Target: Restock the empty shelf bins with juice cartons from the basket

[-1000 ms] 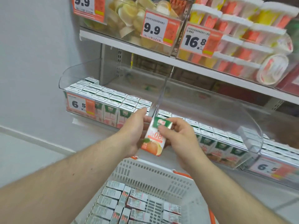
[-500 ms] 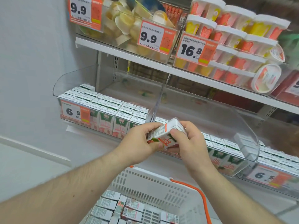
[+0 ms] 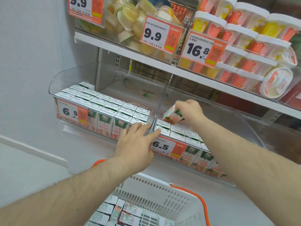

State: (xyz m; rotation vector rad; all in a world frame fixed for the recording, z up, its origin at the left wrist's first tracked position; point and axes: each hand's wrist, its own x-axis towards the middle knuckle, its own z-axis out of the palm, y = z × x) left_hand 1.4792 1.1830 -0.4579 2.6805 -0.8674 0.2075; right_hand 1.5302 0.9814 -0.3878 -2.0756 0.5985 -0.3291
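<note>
Both hands have separated since the earlier frame. Nearest, below the hands, the basket (image 3: 162,201) holds more cartons. Left hand (image 3: 135,142), fingers spread, rests on the clear divider (image 3: 158,105), probably to steady it. Beyond, the right hand (image 3: 190,111) pinches the tilted juice carton (image 3: 173,115), just above the cartons standing in the right bin (image 3: 244,121), ready to be lowered into the row.

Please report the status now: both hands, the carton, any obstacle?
Right hand grips small white-green juice carton, tilted above right clear plastic bin. Left hand open on the bin front. No obstacle.
</note>
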